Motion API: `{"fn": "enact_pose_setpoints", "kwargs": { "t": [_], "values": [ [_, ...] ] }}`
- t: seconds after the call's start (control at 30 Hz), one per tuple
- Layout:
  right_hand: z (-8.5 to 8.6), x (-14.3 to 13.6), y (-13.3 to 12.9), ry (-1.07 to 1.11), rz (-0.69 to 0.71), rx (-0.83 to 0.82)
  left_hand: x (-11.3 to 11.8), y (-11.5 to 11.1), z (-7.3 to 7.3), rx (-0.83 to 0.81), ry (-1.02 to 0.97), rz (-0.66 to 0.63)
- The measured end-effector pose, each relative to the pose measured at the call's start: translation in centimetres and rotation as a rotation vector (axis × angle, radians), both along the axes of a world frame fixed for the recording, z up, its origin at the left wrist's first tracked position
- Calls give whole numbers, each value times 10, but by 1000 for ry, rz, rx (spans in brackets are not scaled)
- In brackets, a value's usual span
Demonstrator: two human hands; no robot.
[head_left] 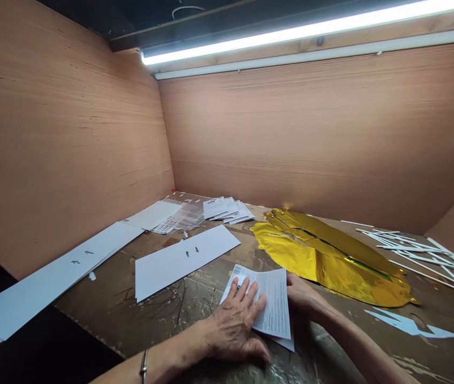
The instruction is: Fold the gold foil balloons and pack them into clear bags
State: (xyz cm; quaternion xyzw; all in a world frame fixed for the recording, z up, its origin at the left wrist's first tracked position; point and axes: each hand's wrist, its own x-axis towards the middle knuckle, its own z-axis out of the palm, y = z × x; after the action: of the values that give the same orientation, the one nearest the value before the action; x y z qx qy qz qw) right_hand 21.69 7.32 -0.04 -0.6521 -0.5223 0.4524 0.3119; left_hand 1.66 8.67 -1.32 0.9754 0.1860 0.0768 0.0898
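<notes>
A printed paper leaflet (273, 304), covered in small text with a barcode at one corner, is in front of me, with the edge of another white sheet showing under it. My left hand (237, 317) lies flat on its left part, fingers spread. At the leaflet's right edge is my right hand (302, 298); its fingers are hidden behind the paper, so their grip does not show. Just beyond lies a long white card (179, 264) with small slots. Right of it, folded gold foil balloons (323, 256) lie flat.
Long white cards (59, 282) lie along the left side, overhanging the table's edge. More leaflets (227, 209) and clear plastic sleeves (187, 214) sit at the back. White sticks (422, 250) are scattered at the right, near a torn white scrap (411, 322). Wooden panels (310, 133) enclose the table.
</notes>
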Motion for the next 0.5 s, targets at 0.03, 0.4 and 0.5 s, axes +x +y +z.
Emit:
{"fn": "enact_pose_setpoints", "kwargs": {
  "t": [0.03,0.4,0.5],
  "values": [
    [3,5,-1,-63,-14,26,-1,0,1,-3,20,-8],
    [5,-1,-12,-560,327,379,-2,2,-1,-14,-14,-30],
    [-7,-1,-11,-563,331,334,2,4,-3,28,-186,176]
  ]
}}
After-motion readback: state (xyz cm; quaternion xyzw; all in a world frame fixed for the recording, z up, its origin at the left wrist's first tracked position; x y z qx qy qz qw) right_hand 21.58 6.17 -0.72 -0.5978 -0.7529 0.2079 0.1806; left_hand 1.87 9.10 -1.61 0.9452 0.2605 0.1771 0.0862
